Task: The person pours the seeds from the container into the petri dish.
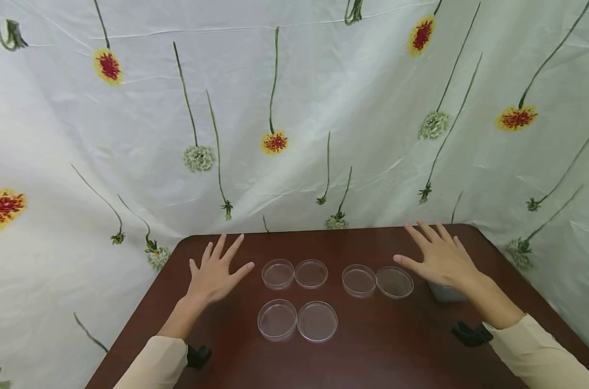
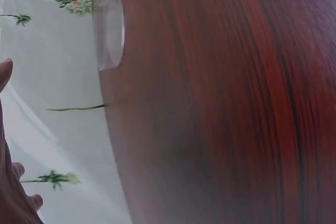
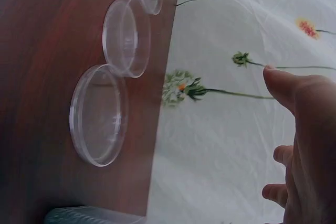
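Above the left side of the table my left hand point(image 1: 212, 275) hovers with fingers spread, holding nothing. My right hand point(image 1: 442, 259) is likewise spread over the right side, palm facing down and nothing in it. Between them lie clear round petri dish parts in three touching pairs. The back left pair has a left piece point(image 1: 278, 274) and a right piece point(image 1: 311, 274). Nearest my right hand is another pair, a deeper-looking dish point(image 1: 359, 281) and a shallower piece point(image 1: 394, 282). The front pair is a dish point(image 1: 277, 320) beside a flat piece point(image 1: 317, 322).
A greyish see-through container point(image 1: 447, 293) sits partly hidden beneath my right hand. The dark red-brown wooden table point(image 1: 372, 351) ends at a white flower-printed cloth point(image 1: 304, 81) hanging behind it. Dark devices point(image 1: 472, 334) are strapped at both wrists.
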{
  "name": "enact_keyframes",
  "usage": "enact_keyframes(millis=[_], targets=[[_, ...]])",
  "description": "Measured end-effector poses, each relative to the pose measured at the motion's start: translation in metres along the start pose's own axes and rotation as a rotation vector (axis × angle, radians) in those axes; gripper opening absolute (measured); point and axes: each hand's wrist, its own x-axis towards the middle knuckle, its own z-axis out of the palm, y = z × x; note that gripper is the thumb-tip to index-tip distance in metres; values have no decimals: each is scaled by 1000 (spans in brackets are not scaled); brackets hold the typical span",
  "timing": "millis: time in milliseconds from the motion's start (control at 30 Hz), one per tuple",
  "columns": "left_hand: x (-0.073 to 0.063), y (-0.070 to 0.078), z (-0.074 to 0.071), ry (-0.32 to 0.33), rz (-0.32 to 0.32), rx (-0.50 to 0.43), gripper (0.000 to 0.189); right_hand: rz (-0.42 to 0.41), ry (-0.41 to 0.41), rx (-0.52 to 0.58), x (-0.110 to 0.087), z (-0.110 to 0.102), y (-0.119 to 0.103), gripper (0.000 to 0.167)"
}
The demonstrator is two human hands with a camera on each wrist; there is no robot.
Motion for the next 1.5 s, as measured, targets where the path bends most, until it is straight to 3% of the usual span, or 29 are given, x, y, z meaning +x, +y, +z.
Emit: enact_keyframes(millis=[333, 533, 667, 933, 1200, 1500], targets=[[21, 1, 34, -101, -38, -165, 83, 16, 0, 37, -15, 9, 29, 94], [32, 5, 45, -200, 18, -266, 87, 57, -13, 44, -25, 16, 52, 97], [39, 7, 49, -277, 61, -384, 95, 77, -27, 77, -33, 21, 64, 99], [50, -2, 58, -409, 56, -662, 104, 51, -38, 244, -42, 36, 83, 110], [48, -6, 65, -445, 12, -748, 96, 13, 1, 357, -44, 51, 95, 127], [45, -4, 70, -426, -22, -788, 87, 66, 27, 406, -46, 57, 102, 126]])
